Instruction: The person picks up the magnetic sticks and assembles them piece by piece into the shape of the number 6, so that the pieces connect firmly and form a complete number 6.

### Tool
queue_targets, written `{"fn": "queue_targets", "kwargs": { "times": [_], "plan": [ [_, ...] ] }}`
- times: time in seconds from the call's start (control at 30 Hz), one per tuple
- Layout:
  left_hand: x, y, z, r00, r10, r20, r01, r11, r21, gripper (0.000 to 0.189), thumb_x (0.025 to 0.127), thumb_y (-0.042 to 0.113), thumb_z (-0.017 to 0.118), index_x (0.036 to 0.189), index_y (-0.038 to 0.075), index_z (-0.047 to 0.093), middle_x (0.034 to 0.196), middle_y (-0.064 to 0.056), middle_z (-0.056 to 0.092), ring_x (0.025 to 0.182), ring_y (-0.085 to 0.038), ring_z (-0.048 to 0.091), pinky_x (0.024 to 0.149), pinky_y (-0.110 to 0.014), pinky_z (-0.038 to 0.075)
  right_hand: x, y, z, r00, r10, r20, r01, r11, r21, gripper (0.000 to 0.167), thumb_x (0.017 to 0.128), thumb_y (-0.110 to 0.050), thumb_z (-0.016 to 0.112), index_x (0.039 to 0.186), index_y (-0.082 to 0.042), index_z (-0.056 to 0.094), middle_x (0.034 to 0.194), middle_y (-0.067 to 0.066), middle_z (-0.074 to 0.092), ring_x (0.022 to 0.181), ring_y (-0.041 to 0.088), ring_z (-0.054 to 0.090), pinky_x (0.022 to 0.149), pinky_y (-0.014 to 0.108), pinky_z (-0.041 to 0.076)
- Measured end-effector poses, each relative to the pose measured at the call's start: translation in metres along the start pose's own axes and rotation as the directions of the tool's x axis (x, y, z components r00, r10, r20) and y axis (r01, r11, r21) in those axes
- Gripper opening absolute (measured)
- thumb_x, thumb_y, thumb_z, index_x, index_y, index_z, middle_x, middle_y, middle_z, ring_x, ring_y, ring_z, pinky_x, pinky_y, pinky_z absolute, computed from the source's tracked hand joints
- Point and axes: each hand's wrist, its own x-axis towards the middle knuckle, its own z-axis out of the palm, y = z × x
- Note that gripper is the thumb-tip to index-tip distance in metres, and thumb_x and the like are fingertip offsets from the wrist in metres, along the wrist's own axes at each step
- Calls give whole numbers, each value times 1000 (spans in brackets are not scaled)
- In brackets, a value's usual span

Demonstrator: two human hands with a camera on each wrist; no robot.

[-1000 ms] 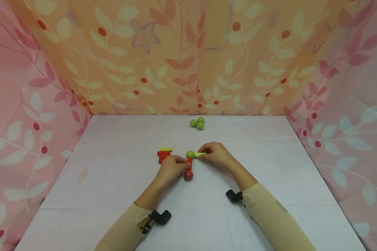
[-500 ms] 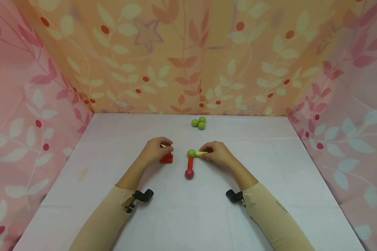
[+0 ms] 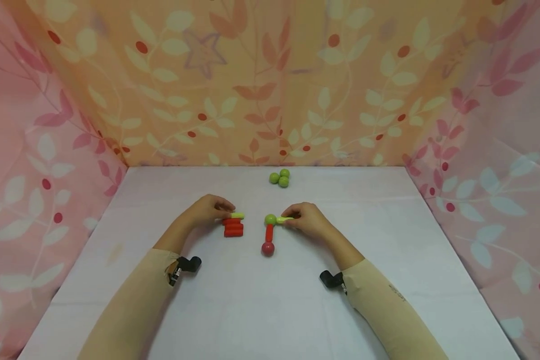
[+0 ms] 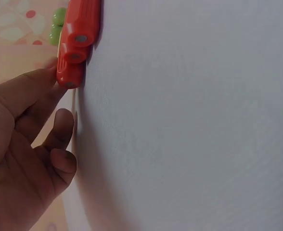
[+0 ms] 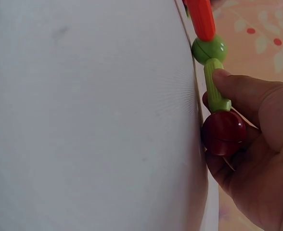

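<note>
Right hand [image 3: 309,220]: clamped on a light-green rod [image 5: 212,84], thumb laid along it, fingers behind, seemingly to hold it true to the green ball [image 3: 270,219] at its left end. Dark red ball [image 5: 223,133]: at the rod's hand-side end, among the fingers, not visible in the head view; probably backed by them against slipping. Red rod [image 3: 269,233]: runs from the green ball toward the person, to a second red ball [image 3: 267,249]; laid low along the worktop [image 3: 261,310], likely for steady support. Left hand [image 3: 212,209]: fingertips at the left end of a yellow-green rod [image 3: 238,216]; pinch or mere touch, cannot tell. Three red rods [image 3: 234,227]: just nearer the person, side by side, roughly parallel, perhaps grouped for easy picking. Three green balls [image 3: 283,181]: clustered near the back edge, well apart from both hands; presumably set there out of the way.
</note>
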Motion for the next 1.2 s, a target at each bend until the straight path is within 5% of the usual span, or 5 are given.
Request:
{"fn": "queue_targets", "kwargs": {
  "times": [0.4, 0.67, 0.83, 0.97, 1.2],
  "plan": [
    [5, 3, 0, 1000, 22, 21, -24, 996, 91, 23, 98, 16, 70, 120, 10, 75, 113, -5, 72, 101, -21, 62, 88, -35, 53, 0, 0, 0, 1000, 10, -9, -10, 1000, 16, 14, 90, -25, 81, 104, -23, 78, 103, -5, 71, 96, 18, 61, 88, 35, 53],
    [-6, 11, 3, 997, 51, -56, -45, 993, 105, 31, 103, 15, 61, 131, 4, 66, 123, -14, 66, 109, -27, 58, 96, -43, 50, 1, 1, 1, 1000, 14, 4, -14, 1000, 17, 16, 90, -24, 81, 105, -23, 77, 103, -6, 72, 96, 16, 61, 88, 35, 53],
    [-28, 26, 7, 996, -17, -91, 14, 999, -32, 36, 106, 15, 53, 140, 5, 59, 137, -17, 60, 120, -31, 54, 103, -47, 47, 1, 2, 2, 1000, 10, -3, -10, 1000, 8, 15, 90, -25, 81, 104, -23, 77, 103, -6, 72, 97, 17, 61, 89, 35, 52],
    [-51, 40, 16, 995, -91, -40, 83, 982, -170, 36, 107, 18, 52, 141, 7, 58, 138, -15, 59, 123, -32, 51, 104, -48, 45, 2, 2, 2, 1000, 9, 0, -9, 1000, 10, 15, 90, -25, 81, 104, -23, 77, 104, -6, 72, 97, 17, 61, 90, 35, 53],
    [-86, 57, 43, 997, -40, 61, 60, 933, -355, 31, 106, 14, 53, 134, 2, 56, 123, -18, 59, 105, -35, 52, 82, -38, 47, 2, 2, -1, 1000, 6, 2, -6, 1000, 20, 15, 91, -25, 79, 105, -22, 77, 105, -5, 72, 99, 17, 61, 90, 36, 53]
  ]
}}
